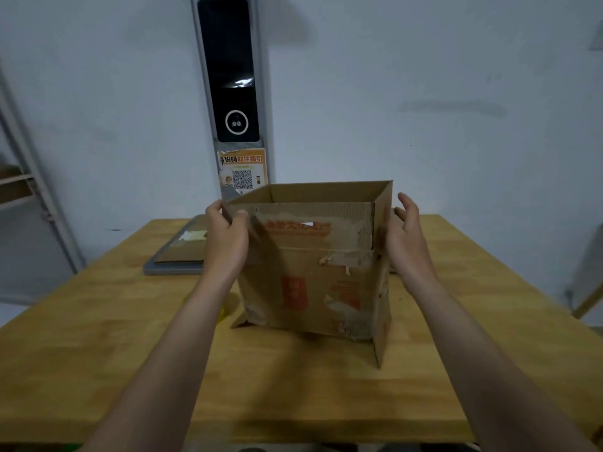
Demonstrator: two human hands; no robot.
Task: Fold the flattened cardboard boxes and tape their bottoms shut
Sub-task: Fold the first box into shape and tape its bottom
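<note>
Left hand (225, 236) pinched the box (310, 282) at its nine-o'clock corner, right hand (404, 236) spread open at three o'clock, apparently squaring it.

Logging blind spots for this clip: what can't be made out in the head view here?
Head view:
- Bottom of the cardboard box: hidden by its own walls; flaps folded or taped, cannot tell.
- The yellow object on the table: mostly behind the left forearm.
- The orange print on the box: blurred, unreadable.
- Whether the right hand touches the box: unclear from this angle.
</note>
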